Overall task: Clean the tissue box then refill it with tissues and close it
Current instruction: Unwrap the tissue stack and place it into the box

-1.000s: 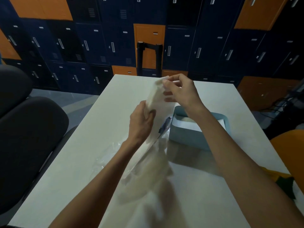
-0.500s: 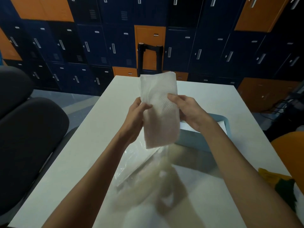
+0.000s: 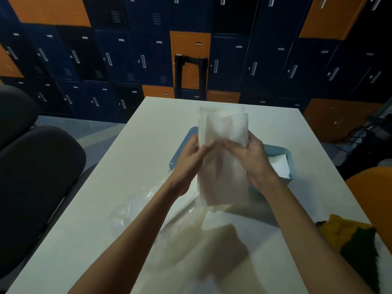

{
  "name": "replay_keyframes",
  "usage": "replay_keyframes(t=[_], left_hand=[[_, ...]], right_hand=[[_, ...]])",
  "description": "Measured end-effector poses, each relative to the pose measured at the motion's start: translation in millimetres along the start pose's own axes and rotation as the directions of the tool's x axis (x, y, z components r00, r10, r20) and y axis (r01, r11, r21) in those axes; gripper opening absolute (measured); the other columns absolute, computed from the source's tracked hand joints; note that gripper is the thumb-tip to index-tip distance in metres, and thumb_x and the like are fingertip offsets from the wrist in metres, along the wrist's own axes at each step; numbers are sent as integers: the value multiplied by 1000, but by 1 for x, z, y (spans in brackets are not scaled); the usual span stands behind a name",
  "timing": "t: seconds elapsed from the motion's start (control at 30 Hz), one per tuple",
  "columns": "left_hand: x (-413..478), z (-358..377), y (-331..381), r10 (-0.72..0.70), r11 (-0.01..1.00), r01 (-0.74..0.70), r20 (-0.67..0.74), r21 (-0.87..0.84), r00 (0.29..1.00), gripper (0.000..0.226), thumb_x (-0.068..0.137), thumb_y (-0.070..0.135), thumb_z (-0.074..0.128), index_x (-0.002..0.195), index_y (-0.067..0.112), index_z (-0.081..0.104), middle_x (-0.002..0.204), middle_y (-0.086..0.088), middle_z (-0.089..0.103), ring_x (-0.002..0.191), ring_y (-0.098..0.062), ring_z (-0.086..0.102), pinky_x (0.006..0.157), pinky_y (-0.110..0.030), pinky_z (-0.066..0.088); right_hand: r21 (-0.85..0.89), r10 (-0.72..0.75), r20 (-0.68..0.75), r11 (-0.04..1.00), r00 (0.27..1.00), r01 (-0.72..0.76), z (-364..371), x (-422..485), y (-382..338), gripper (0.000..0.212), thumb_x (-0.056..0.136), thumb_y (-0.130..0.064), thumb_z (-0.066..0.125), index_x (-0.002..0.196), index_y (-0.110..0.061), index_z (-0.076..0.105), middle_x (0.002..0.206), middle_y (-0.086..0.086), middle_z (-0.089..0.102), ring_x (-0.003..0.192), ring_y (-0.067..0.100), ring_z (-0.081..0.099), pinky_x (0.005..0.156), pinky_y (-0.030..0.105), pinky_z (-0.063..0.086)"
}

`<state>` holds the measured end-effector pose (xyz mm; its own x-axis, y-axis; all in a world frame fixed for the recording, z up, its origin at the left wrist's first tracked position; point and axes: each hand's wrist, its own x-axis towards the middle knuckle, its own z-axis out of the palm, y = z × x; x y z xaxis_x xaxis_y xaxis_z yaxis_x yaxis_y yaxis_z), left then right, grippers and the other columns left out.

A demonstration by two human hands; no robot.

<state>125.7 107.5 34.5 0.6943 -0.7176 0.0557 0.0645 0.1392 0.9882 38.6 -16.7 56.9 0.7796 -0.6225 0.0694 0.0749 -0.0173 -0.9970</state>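
While the left hand [image 3: 191, 158] and the right hand [image 3: 252, 158] grip the stack of tissues [image 3: 222, 177] upright by its two sides, the open tissue box [image 3: 291, 166] lies on the tabletop [image 3: 148, 145] just beyond them, with white paper inside. I judge the refilling is in hand; next the stack needs turning flat and lowering into the box.

My left hand [image 3: 191, 160] and right hand [image 3: 253, 160] are bare. Forearms [image 3: 131, 236] bare too, right to the near edge.
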Motion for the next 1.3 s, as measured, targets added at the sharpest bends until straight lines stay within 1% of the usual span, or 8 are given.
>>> replay_keyframes(t=[0.3,0.43,0.57,0.67,0.8,0.97,1.13,1.3], left_hand=[[-24,26,-31,-43,996,43,5,80,999,26,100,35,44,123,27,53,108,14,65,97,-3,63,75,-20,54],[-31,37,-37,14,993,-20,46,120,999,26,96,31,50,121,36,47,114,12,58,102,0,57,80,-15,51],[-34,45,-48,73,986,-78,35,146,997,49,84,27,52,132,30,40,118,12,57,107,-4,56,84,-22,52],[-36,47,-54,70,986,-72,19,152,997,51,80,21,52,129,25,41,109,18,58,99,-1,56,77,-19,50],[-39,51,-49,99,986,-95,-20,137,995,52,75,19,53,127,21,44,107,15,59,97,-3,57,75,-21,51],[-39,49,-44,147,987,-140,-101,76,984,56,71,45,62,123,28,49,121,1,61,112,-21,58,95,-49,50],[-36,63,-22,135,990,-141,-176,-25,975,63,70,59,62,120,22,52,115,0,63,106,-17,61,85,-30,53],[-25,71,-10,115,992,-128,-303,-21,946,23,88,40,64,85,18,60,78,10,60,72,-1,53,62,-11,42]], right_hand=[[-29,134,9,991,991,-134,-39,-33,34,33,84,0,65,107,-22,63,103,4,71,100,24,65,79,29,54],[-114,52,-109,991,993,-65,-40,-55,32,28,88,2,62,107,-17,58,88,-8,64,74,-13,60,59,2,42],[-231,-52,-150,973,987,16,-39,-72,34,42,81,-8,72,112,-21,48,88,-18,53,66,-30,48,54,-4,35],[-250,-39,-145,968,989,2,-39,-75,37,52,67,-28,64,117,-25,49,94,-17,57,75,-25,51,58,-2,41],[-203,-62,-147,979,987,31,-40,-74,42,57,67,-22,61,123,-23,49,98,-14,58,80,-20,54,59,2,45],[-141,-95,-128,987,987,77,-43,-74,46,45,69,-15,61,109,-31,51,99,-13,62,86,-9,60,64,10,51],[-90,-125,-120,989,985,115,-46,-69,47,54,70,-18,67,117,-35,48,113,-9,61,106,10,61,80,26,57],[-139,-178,-156,978,972,157,-45,-65,45,50,70,-21,67,113,-37,48,112,-16,57,111,15,57,89,31,52]])
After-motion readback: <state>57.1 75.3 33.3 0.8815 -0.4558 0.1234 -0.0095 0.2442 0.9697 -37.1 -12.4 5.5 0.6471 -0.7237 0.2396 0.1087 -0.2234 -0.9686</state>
